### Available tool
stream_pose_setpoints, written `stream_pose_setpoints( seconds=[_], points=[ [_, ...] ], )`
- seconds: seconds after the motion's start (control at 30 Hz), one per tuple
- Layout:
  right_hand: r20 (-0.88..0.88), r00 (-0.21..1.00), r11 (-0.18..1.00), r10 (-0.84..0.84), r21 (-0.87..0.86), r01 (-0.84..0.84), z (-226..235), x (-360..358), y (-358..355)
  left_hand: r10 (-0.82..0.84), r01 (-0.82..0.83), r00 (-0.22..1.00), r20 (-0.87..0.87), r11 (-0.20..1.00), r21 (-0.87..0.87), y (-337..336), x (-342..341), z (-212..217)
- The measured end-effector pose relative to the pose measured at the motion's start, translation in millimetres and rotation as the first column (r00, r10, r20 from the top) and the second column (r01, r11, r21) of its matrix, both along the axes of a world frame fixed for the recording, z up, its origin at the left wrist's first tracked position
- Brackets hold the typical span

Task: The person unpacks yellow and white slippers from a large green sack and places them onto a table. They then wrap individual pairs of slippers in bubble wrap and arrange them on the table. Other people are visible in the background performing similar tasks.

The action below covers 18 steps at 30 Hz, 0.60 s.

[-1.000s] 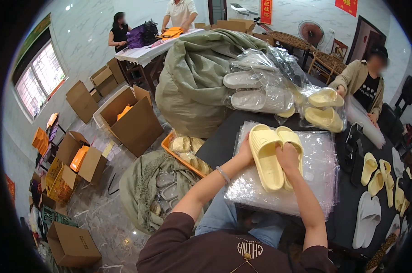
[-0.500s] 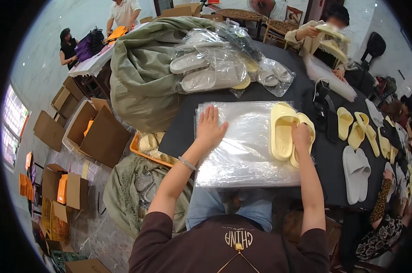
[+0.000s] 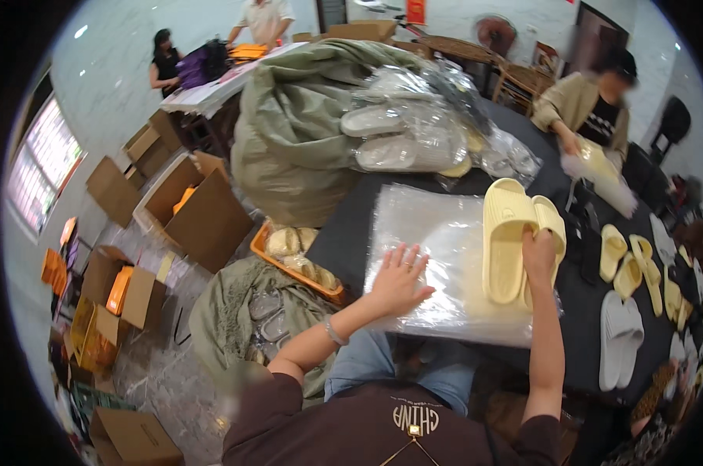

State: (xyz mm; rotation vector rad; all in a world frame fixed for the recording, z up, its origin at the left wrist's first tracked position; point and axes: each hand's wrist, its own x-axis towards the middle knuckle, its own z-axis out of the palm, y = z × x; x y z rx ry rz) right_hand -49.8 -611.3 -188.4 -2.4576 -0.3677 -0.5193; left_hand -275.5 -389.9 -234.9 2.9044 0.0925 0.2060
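My left hand [image 3: 402,281] has its fingers spread over the near left part of a stack of clear plastic bags [image 3: 413,217]; whether it presses on them I cannot tell. A pair of pale yellow slippers [image 3: 506,268] is gripped in my right hand [image 3: 539,255], whose fingers go into the right slipper's strap. Both slippers are over the right side of the stack, toes toward me. The bags lie on a black-covered table [image 3: 343,233].
Bagged grey slippers [image 3: 406,132] and a green sack [image 3: 289,132] are at the back. Loose grey slippers [image 3: 621,338] and yellow slippers [image 3: 629,273] line the right. An orange crate [image 3: 328,291] and cardboard boxes [image 3: 211,225] stand left. Across the table, a person [image 3: 584,105] handles a bag.
My left hand has drawn back from the stack's far left toward its near edge. My right hand keeps hold of the slippers. Across the table, the person has lowered their slippers. The view has shifted.
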Motion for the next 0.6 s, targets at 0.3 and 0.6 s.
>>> stream_pose_setpoints(
  seconds=[0.3, 0.6],
  points=[
    [-0.171, 0.881, 0.869, 0.441, -0.162, -0.467, -12, -133, 50, -0.065, 0.067, 0.997, -0.039, 0.996, 0.060, 6, -2, -5],
    [-0.225, 0.968, 0.987, 0.114, -0.082, -0.135, -28, -75, -3, 0.002, -0.001, 0.996, 0.092, 1.000, -0.012, 4, -6, -7]
  ],
)
